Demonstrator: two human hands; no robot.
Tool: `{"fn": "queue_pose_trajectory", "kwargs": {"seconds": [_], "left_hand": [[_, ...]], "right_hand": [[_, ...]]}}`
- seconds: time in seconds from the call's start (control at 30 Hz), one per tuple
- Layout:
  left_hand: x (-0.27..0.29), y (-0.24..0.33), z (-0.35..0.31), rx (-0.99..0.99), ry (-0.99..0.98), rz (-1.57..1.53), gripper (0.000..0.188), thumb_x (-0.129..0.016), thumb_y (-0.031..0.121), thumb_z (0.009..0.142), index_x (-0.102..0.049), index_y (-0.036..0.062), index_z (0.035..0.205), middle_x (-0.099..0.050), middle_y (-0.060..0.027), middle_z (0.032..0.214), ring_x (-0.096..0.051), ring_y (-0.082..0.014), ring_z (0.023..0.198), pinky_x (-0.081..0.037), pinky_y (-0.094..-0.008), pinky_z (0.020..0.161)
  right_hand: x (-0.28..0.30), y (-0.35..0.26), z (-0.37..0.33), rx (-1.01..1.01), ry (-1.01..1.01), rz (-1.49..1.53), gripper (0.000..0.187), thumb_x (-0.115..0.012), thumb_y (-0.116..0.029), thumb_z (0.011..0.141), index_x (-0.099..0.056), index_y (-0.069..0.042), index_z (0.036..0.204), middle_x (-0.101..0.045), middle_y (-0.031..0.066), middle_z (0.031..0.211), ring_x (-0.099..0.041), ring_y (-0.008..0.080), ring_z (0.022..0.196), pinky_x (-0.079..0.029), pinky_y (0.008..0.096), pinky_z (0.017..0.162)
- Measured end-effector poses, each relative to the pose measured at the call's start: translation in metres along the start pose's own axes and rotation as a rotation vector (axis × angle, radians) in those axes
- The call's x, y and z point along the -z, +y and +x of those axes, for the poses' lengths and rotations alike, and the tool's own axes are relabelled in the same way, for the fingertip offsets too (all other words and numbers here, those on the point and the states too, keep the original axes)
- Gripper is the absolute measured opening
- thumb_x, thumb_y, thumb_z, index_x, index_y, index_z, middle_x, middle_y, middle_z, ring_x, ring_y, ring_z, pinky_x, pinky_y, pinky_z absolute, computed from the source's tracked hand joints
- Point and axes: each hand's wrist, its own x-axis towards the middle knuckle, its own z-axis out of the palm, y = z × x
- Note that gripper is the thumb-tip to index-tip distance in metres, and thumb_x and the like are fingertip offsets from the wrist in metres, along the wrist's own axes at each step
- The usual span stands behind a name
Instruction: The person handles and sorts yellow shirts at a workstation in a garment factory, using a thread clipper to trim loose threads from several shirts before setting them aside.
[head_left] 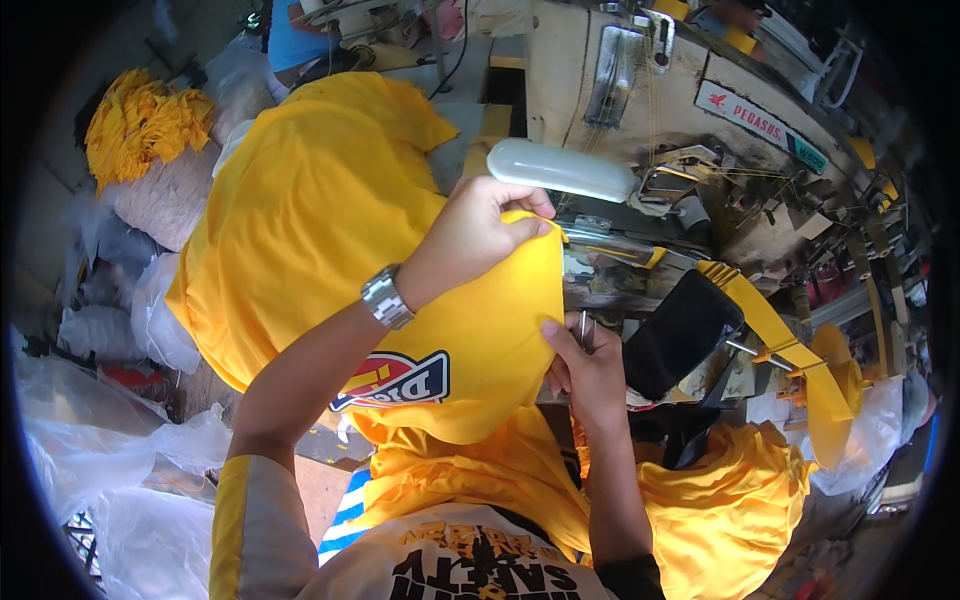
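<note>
1. Printed white shirt (480,550) of the wearer sits nearest, at the lower edge.
2. Yellow cloth (490,310) spreads over the lap and beside the sewing machine (560,80); its long axis slants from upper left toward the lower middle, and its right edge runs roughly up and down between the hands, facing the machine.
3. It is bright, plain and softly creased, with a red, yellow and dark blue emblem (395,382), outlined in white, partly behind the left forearm.
4. Left hand (495,225), a metal watch (388,298) at its wrist, pinches the upper corner between thumb and fingers.
5. Right hand (588,365) grips the edge lower down, thumb on top; a shiny metal piece (584,325) shows at its fingers.
6. Clear plastic bags (95,425) crowd the left; their contents are hard to tell.
</note>
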Motion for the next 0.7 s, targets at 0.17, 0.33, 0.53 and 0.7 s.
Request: {"fn": "queue_pose_trajectory", "kwargs": {"seconds": [0.17, 0.33, 0.53, 0.7], "left_hand": [[-0.006, -0.007, -0.006, -0.043, -0.005, 0.136, 0.011, -0.067, -0.003, 0.078, -0.066, -0.0006, 0.09, -0.067, -0.0068, 0.085, -0.063, -0.0159, 0.081, -0.049, -0.0288, 0.076], [-0.008, 0.011, -0.02, -0.369, -0.038, 0.698, 0.028, -0.062, -0.005, 0.071, -0.068, 0.0041, 0.097, -0.063, -0.0069, 0.102, -0.057, -0.0244, 0.098, -0.042, -0.0358, 0.087], [-0.029, 0.033, -0.053, -0.171, -0.064, 1.018, 0.047, -0.052, 0.002, 0.075, -0.06, 0.0056, 0.121, -0.055, -0.0091, 0.122, -0.052, -0.0286, 0.109, -0.034, -0.0478, 0.096], [-0.038, 0.033, -0.052, -0.079, -0.099, 1.03, 0.052, -0.047, -0.004, 0.076, -0.053, 0.0034, 0.127, -0.052, -0.0134, 0.135, -0.044, -0.0319, 0.13, -0.024, -0.0594, 0.107]], "right_hand": [[0.002, -0.005, -0.013, -0.057, 0.033, -0.069, 0.025, -0.065, -0.02, 0.093, -0.061, -0.002, 0.077, -0.051, -0.0035, 0.056, -0.04, 0.0012, 0.042, -0.03, 0.0194, 0.04], [0.007, -0.002, -0.02, -0.052, 0.032, -0.073, 0.027, -0.064, -0.021, 0.093, -0.059, -0.003, 0.075, -0.047, -0.0048, 0.056, -0.038, 0.0007, 0.044, -0.028, 0.0197, 0.041], [0.007, -0.006, -0.022, -0.074, 0.035, -0.046, 0.025, -0.062, -0.02, 0.095, -0.059, -0.003, 0.076, -0.045, -0.0058, 0.056, -0.037, -0.0001, 0.046, -0.027, 0.0201, 0.042], [0.009, -0.009, -0.013, -0.053, 0.052, -0.086, 0.024, -0.061, -0.018, 0.095, -0.059, -0.003, 0.078, -0.045, -0.0064, 0.056, -0.037, -0.0003, 0.046, -0.027, 0.0199, 0.042]]}}
